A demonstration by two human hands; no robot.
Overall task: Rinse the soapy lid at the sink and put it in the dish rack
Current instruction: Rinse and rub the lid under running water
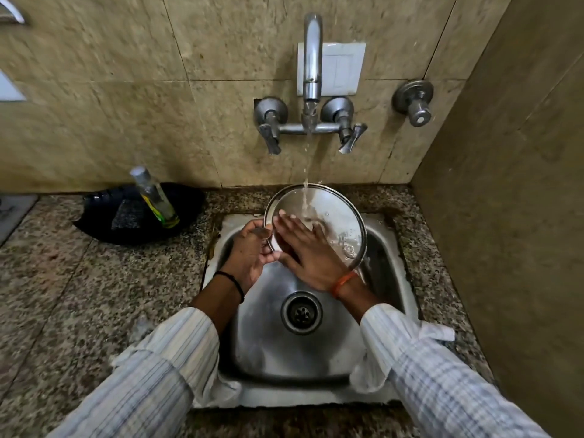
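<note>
A round steel lid [328, 216] tilts under a thin stream from the wall tap [312, 58], held over the back of a steel sink [252, 327]. The left hand [249, 251] clamps its fingers [264, 230] around the lid's near-left rim, while the right hand [306, 251] lies flat with fingers [292, 224] spread open across the wet face, grasping nothing. The step in hand appears to be the rinse itself, with water pooling at the lid's lower edge, right of the right-hand fingers. Next, the lid likely needs turning to flush the other face, then carrying to a dish rack, which is not in view. Below the hands, the sink basin holds only its drain [301, 312]. Well left of the left-hand fingers, on the speckled desk [63, 295], a dark dish [177, 197] holds a clear bottle [155, 197] and a scrub pad [126, 214].
</note>
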